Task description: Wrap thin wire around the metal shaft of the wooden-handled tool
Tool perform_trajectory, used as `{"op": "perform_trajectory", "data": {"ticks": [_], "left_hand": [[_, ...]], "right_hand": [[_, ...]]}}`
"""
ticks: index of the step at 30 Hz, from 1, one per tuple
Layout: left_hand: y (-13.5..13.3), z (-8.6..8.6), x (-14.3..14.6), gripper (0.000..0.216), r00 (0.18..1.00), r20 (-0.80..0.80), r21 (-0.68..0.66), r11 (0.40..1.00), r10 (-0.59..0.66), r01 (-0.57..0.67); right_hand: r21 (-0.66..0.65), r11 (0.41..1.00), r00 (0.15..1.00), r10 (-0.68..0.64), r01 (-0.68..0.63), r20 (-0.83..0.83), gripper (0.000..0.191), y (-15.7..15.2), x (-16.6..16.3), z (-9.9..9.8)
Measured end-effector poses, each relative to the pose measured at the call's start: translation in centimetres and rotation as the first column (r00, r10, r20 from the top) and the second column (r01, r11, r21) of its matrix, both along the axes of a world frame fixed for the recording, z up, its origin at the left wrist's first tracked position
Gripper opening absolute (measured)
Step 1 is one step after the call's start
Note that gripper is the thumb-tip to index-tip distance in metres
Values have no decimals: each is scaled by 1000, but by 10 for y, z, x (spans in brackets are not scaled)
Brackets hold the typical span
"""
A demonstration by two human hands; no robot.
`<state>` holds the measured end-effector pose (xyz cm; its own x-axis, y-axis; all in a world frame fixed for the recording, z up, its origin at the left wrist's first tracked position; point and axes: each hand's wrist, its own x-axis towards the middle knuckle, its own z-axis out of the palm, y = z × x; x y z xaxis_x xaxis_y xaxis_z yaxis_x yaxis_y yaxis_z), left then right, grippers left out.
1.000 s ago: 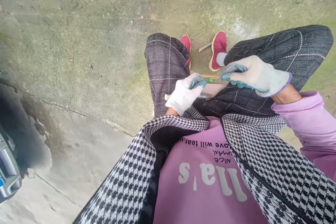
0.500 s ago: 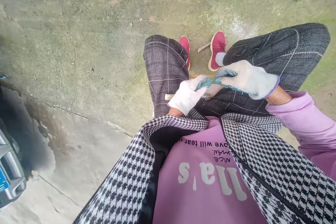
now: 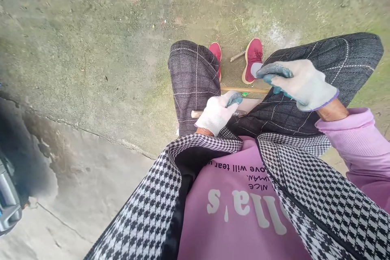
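Thin tan wooden stick (image 3: pixel 243 89) lies crosswise betw knees; gloved left hand (image 3: pixel 217 112) nearer, grip closed on metal tool (image 3: pixel 239 112); gloved right hand (image 3: pixel 300 83) lifted above, fingers loosely curled, empty

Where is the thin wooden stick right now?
In the head view, the thin wooden stick lies level between the person's knees, just beyond the left hand and below the red shoes; its right end passes under the right hand.

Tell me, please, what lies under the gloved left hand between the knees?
Under the left hand a pale wooden handle pokes out past the left knee, and a greyish metal part shows beyond the fingers. The glove covers the middle stretch, so the join is hidden.
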<state>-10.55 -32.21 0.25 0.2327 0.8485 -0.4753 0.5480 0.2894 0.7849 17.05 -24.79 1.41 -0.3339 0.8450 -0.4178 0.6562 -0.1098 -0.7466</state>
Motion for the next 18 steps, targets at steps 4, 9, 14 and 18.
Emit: {"op": "perform_trajectory", "data": {"ticks": [4, 9, 14, 18], "left_hand": [[-3, 8, -5, 21, 997, 23, -13, 997, 79, -78], [-7, 20, -14, 20, 988, 12, -50, 987, 151, -150], [-5, 17, -17, 15, 977, 64, -113, 974, 204, -196], [-4, 15, -17, 19, 966, 140, -169, 967, 216, -192]], "right_hand": [[116, 972, 972, 216, -206, -86, 32, -20, -16, -5], [262, 924, 945, 312, -278, -98, 31, -32, -34, -21], [213, 966, 989, 151, -148, 3, 30, -38, -37, -19], [231, 960, 987, 161, -158, 4, 35, -42, -36, -23]]}}
